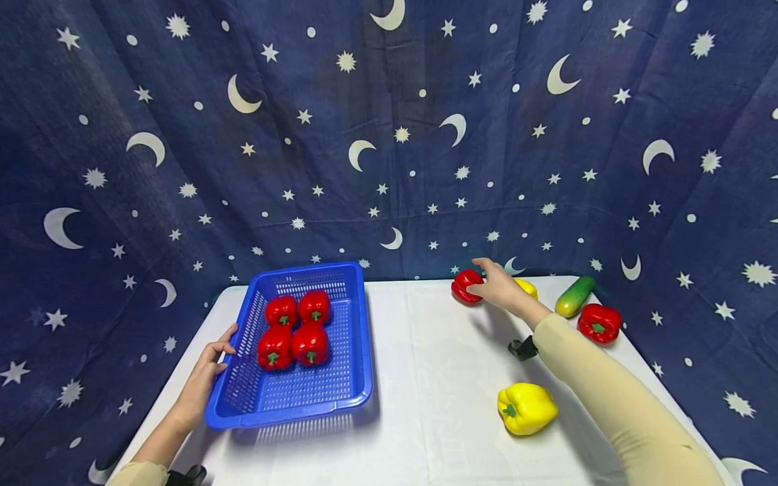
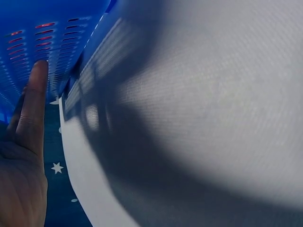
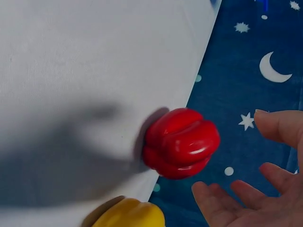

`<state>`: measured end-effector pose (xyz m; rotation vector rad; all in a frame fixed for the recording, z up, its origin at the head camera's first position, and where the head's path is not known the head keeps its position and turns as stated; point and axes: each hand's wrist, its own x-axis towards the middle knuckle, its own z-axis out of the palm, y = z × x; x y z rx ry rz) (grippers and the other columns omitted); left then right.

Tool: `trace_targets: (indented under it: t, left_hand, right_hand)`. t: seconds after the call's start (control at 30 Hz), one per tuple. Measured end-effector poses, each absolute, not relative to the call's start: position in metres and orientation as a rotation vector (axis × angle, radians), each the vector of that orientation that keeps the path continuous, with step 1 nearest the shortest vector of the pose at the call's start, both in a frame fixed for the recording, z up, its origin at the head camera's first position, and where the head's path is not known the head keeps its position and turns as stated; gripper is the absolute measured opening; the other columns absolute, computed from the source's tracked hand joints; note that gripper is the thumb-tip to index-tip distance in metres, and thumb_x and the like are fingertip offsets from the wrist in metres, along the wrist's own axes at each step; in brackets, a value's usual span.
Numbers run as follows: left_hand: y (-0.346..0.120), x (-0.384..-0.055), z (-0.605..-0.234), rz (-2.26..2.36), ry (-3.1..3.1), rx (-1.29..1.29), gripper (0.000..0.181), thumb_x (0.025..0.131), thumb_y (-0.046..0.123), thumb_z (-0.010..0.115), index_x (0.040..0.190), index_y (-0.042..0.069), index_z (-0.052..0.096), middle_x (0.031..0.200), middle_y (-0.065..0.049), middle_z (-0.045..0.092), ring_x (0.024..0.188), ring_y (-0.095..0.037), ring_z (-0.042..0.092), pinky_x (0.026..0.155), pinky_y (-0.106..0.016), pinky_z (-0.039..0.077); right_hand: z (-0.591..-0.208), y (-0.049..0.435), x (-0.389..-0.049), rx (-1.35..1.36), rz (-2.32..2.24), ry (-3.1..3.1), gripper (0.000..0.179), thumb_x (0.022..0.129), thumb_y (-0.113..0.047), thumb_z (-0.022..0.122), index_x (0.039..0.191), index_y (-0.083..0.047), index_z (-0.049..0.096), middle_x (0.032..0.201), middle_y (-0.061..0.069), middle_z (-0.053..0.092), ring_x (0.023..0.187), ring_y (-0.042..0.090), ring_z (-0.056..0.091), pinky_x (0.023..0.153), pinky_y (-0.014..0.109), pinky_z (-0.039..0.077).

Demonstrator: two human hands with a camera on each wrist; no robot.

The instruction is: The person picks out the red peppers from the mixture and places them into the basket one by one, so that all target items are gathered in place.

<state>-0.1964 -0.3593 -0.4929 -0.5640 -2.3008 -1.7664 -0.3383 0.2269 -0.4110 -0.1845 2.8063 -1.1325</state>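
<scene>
My R hand (image 1: 502, 289): fingers spread, empty; red pepper (image 3: 182, 144) just past, prob. light, stiff, slick; I'd pinch sides; L hand (image 1: 202, 380): straight, touching basket (image 1: 367, 344).

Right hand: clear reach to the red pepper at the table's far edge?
Likely yes: the right hand is open beside that red pepper, and the right wrist view shows nothing between them.

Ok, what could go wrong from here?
The far red pepper sits at the edge of the table; a bump from the right hand, not yet gripping it, might roll it off. The yellow pepper close by, partly hidden by that hand in the head view, could get knocked too.
</scene>
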Motion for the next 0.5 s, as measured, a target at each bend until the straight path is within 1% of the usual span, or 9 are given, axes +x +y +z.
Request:
trace_targets:
  t: [0.2, 0.3, 0.5]
  left_hand:
    - [-0.359, -0.196, -0.494, -1.789, -2.284, -0.553, 0.023, 0.095, -0.012, 0.025, 0.115, -0.01, 0.037, 0.169, -0.007, 0.023, 0.145, 0.003, 0.024, 0.103, -0.015, 0.024]
    - [-0.359, -0.196, -0.495, -1.787, -2.277, -0.556, 0.023, 0.095, -0.012, 0.025, 0.115, -0.01, 0.037, 0.169, -0.009, 0.024, 0.145, 0.003, 0.024, 0.102, -0.016, 0.025]
    - [-0.358, -0.195, -0.494, -1.766, -2.313, -0.522, 0.024, 0.096, -0.011, 0.025, 0.117, -0.009, 0.036, 0.169, -0.01, 0.022, 0.146, 0.002, 0.023, 0.102, -0.015, 0.026]
  right_hand:
    - [-0.417, 0.227, -0.348, -0.089, -1.1, 2.771, 0.081, 0.094, -0.017, 0.068, 0.158, -0.001, 0.022, 0.159, 0.031, 0.025, 0.139, 0.046, 0.036, 0.11, 0.061, 0.034]
    - [-0.419, 0.226, -0.353, -0.065, -1.095, 2.744, 0.084, 0.094, -0.018, 0.069, 0.159, 0.0, 0.019, 0.16, 0.032, 0.023, 0.14, 0.047, 0.033, 0.109, 0.061, 0.035]
    - [-0.426, 0.225, -0.362, -0.026, -1.088, 2.714, 0.089, 0.091, -0.017, 0.072, 0.159, 0.002, 0.017, 0.158, 0.033, 0.023, 0.139, 0.049, 0.031, 0.105, 0.061, 0.04]
